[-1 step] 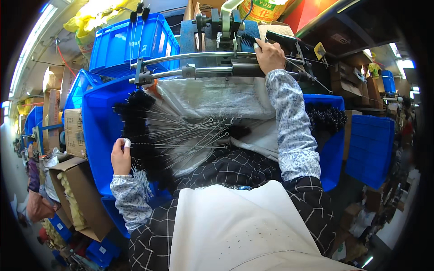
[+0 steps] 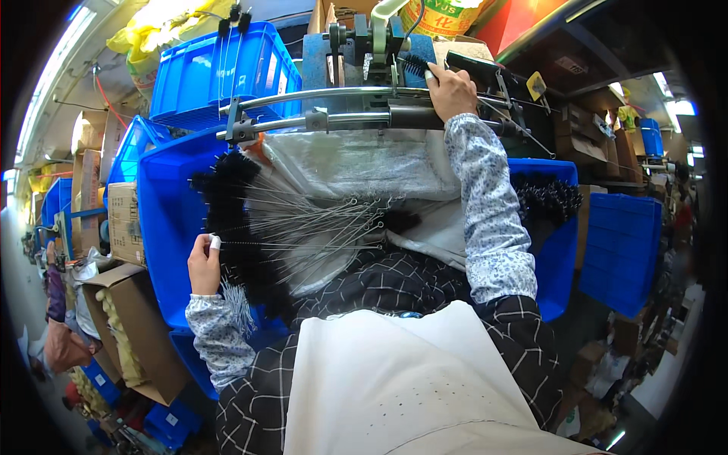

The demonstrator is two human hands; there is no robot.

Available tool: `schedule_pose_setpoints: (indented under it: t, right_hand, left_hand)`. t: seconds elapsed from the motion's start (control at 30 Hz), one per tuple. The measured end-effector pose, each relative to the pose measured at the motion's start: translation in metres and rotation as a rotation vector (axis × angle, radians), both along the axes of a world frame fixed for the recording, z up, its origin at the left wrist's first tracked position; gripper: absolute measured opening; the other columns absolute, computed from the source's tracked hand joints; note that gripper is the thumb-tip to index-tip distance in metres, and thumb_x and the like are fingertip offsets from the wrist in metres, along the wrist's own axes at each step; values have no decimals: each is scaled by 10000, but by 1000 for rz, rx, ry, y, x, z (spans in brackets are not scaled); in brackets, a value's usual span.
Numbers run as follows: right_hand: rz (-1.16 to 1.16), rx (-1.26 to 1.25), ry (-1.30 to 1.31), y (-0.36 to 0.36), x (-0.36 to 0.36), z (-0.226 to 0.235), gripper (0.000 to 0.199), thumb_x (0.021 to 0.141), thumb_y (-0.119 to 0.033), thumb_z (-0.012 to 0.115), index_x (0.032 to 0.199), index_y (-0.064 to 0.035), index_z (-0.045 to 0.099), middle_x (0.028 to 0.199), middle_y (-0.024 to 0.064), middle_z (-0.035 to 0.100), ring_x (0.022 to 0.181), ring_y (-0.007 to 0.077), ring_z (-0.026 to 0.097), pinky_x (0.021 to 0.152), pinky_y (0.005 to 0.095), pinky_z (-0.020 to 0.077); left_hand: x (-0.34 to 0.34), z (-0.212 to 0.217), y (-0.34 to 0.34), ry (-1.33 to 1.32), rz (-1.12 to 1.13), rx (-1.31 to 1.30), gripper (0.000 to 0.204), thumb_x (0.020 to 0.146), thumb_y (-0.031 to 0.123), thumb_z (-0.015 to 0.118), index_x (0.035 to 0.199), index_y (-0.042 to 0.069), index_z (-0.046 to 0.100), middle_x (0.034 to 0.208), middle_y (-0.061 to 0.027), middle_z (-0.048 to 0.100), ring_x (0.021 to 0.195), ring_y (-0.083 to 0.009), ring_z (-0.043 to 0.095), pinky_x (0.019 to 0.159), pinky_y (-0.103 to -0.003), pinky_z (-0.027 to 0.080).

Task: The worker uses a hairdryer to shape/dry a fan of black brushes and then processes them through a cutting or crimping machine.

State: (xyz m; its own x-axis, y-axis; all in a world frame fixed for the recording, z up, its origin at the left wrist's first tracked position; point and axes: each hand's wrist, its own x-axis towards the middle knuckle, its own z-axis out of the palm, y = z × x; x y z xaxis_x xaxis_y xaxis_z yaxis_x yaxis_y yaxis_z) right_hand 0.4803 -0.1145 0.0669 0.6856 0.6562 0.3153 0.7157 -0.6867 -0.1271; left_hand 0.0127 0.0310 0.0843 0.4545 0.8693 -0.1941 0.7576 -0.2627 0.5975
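Note:
My left hand [image 2: 203, 264] is closed in a pinch on the end of a thin twisted wire [image 2: 236, 243], which runs right across the black bristles of a pile of wire-handled brushes [image 2: 231, 193]. The looped wire ends of that pile fan toward my lap. My right hand [image 2: 453, 95] reaches up to the bench machine [image 2: 377, 53], its fingers closed on a small black bristle brush [image 2: 415, 65] beside the machine's head. The palm lies close over the metal rails [image 2: 345, 120]. Part of the brush is hidden by my fingers.
A blue bin [image 2: 163, 189] stands under the brush pile; more black brushes [image 2: 546, 199] lie at the right. Behind is a blue crate [image 2: 220, 72]. Clear plastic sheeting [image 2: 364, 159] covers the middle. At far left, another person's arm [image 2: 57, 292] shows near an open carton [image 2: 136, 326].

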Motion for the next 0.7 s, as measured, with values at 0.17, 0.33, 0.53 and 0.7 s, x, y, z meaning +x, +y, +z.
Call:
schedule_pose_setpoints:
  t: [0.17,0.33,0.53,0.7]
  right_hand:
    - [-10,-2,8,16,0,-3,246,770,-300,501,976,-205,596,826,44,609,799,195,507,721,330,371]
    - [44,-23,15,17,0,-2,236,782,-290,498,988,-217,588,824,21,609,793,178,497,723,323,361]
    - [30,-21,-25,15,0,-3,236,776,-289,505,981,-214,595,840,7,610,783,166,483,722,313,350]
    - [68,-29,38,19,2,0,237,782,-255,496,1000,-221,582,889,-3,598,825,169,468,743,314,338]
  left_hand:
    - [-5,-10,-2,-180,92,-32,151,795,152,533,819,5,510,646,-11,500,569,-73,431,510,-217,355]
    - [-7,-5,3,-188,73,-178,130,815,147,510,813,18,492,664,16,473,598,-46,431,550,-187,382]
    - [3,21,11,-645,257,-29,113,862,138,418,887,42,473,808,-11,501,721,-68,474,647,-191,412]
    - [-25,67,24,-902,435,209,260,857,139,423,1086,16,435,1017,-93,507,882,-159,516,730,-238,443]
